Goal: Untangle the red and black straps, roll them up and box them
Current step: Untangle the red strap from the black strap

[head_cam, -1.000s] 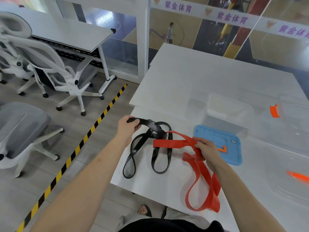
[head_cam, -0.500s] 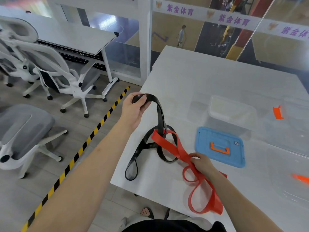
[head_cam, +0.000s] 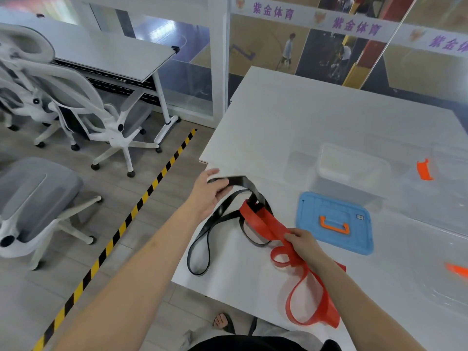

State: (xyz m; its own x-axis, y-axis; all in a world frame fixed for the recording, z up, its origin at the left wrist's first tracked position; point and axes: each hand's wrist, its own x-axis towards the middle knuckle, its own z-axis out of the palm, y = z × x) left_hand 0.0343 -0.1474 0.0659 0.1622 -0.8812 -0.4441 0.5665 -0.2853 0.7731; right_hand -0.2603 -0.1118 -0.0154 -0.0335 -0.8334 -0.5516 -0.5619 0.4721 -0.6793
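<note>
The left hand [head_cam: 211,192] is pinching one end of the black strap [head_cam: 220,219] between thumb and fingers, holding it just above the near left corner of the white table [head_cam: 291,117], while the rest of that strap is trailing down in loops over the tabletop. The right hand [head_cam: 302,243] is closing around the red strap [head_cam: 298,290], which is passing through the black strap's loop and lying toward the table's near edge. A clear box [head_cam: 352,171] is sitting beyond a blue lid [head_cam: 334,221]
</note>
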